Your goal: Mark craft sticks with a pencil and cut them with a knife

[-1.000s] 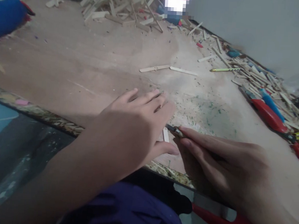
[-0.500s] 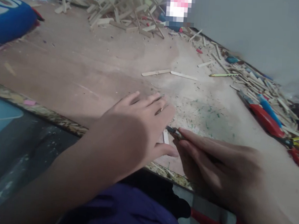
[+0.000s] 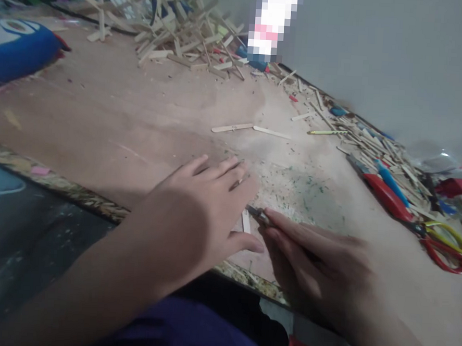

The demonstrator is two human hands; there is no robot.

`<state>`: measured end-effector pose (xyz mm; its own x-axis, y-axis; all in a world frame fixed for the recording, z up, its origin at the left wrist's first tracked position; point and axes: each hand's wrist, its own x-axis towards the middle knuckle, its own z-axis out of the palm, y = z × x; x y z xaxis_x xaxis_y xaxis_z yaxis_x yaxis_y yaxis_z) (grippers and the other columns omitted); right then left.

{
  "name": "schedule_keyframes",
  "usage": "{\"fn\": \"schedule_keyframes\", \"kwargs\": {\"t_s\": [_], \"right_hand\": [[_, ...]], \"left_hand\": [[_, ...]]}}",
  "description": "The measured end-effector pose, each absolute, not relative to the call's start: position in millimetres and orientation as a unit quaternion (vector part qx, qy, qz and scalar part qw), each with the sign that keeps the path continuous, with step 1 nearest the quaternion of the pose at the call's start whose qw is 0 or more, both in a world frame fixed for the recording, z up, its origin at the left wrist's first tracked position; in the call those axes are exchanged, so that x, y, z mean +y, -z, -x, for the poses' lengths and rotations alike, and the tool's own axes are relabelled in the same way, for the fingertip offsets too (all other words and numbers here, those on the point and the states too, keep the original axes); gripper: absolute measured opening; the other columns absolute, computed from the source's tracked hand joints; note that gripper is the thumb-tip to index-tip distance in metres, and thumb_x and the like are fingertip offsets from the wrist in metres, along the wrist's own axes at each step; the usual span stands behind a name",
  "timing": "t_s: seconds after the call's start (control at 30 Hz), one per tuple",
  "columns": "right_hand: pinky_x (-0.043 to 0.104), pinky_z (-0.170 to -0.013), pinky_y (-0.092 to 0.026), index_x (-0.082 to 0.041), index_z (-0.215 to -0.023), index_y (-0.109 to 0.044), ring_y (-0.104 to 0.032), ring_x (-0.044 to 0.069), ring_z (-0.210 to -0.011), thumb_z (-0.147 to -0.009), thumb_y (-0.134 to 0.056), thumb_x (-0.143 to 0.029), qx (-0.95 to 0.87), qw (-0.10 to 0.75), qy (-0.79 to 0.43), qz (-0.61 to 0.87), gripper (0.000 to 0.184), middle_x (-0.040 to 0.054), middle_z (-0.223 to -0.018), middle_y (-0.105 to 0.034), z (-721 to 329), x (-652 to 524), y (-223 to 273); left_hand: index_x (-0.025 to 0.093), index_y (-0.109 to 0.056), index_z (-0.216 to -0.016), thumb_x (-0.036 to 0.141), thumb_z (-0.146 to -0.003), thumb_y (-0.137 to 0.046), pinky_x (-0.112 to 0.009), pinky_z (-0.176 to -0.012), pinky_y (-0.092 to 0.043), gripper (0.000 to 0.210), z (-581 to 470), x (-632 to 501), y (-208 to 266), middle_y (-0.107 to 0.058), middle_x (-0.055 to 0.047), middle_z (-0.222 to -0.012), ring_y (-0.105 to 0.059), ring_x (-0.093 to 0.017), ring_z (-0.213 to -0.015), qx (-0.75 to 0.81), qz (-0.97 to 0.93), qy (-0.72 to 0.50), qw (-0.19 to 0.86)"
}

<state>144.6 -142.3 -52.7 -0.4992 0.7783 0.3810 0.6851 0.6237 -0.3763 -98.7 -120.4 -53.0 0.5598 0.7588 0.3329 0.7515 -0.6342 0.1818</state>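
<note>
My left hand (image 3: 209, 208) lies flat on the wooden tabletop, fingers stretched out and thumb apart. A pale wooden craft stick (image 3: 245, 222) shows between its thumb and index finger; the rest of the stick is hidden under the hand. My right hand (image 3: 320, 257) is closed in a pinch around a small craft knife (image 3: 260, 214). The dark metal tip of the knife points left and meets the side of my left index finger, close to the upper end of the stick. Most of the knife's handle is covered by my fingers.
Loose craft sticks (image 3: 184, 39) are heaped at the back, with more along the right edge. Red-handled pliers (image 3: 386, 195) and yellow-red scissors (image 3: 445, 246) lie at right. Two sticks (image 3: 234, 127) and a yellow-green pencil-like piece (image 3: 327, 132) lie beyond my hands. Green shavings (image 3: 300, 185) are scattered nearby.
The view has tilted, so the tabletop and both hands appear lower or further left. My hands keep the same pose, with the knife still at the stick.
</note>
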Motion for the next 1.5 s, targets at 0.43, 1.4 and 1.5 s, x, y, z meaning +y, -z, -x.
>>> {"fn": "schedule_keyframes", "kwargs": {"t_s": [0.43, 1.4, 1.5], "right_hand": [[0.025, -0.044, -0.054, -0.017, -0.132, -0.079, -0.078, 0.016, -0.058, -0.105, -0.069, -0.016, -0.859, 0.265, -0.059, 0.434, 0.029, 0.0101, -0.099, -0.088, -142.1, -145.0, 53.3], [0.023, -0.045, -0.051, -0.015, -0.125, -0.083, -0.071, 0.012, -0.05, -0.106, -0.067, -0.02, -0.84, 0.282, -0.094, 0.454, 0.026, 0.0079, -0.086, -0.085, -141.2, -142.0, 55.6], [0.025, -0.044, -0.049, -0.015, -0.124, -0.083, -0.068, 0.013, -0.048, -0.105, -0.068, -0.02, -0.839, 0.279, -0.097, 0.458, 0.025, 0.0062, -0.08, -0.082, -139.7, -141.3, 52.7]], "left_hand": [[0.009, -0.065, -0.147, 0.064, -0.1, -0.074, -0.056, -0.121, -0.055, 0.074, 99.2, -117.2, 56.1, -0.065, -0.02, -0.158, -0.064, -0.036, -0.146, 0.423, -0.884, -0.197, -0.027], [0.018, -0.064, -0.146, 0.068, -0.102, -0.069, -0.054, -0.128, -0.044, 0.067, 97.8, -120.8, 63.7, -0.058, -0.015, -0.166, -0.053, -0.032, -0.157, 0.448, -0.873, -0.193, 0.008], [0.017, -0.06, -0.149, 0.068, -0.1, -0.072, -0.055, -0.128, -0.044, 0.071, 98.3, -121.6, 63.0, -0.057, -0.014, -0.168, -0.052, -0.031, -0.158, 0.446, -0.874, -0.194, 0.003]]}}
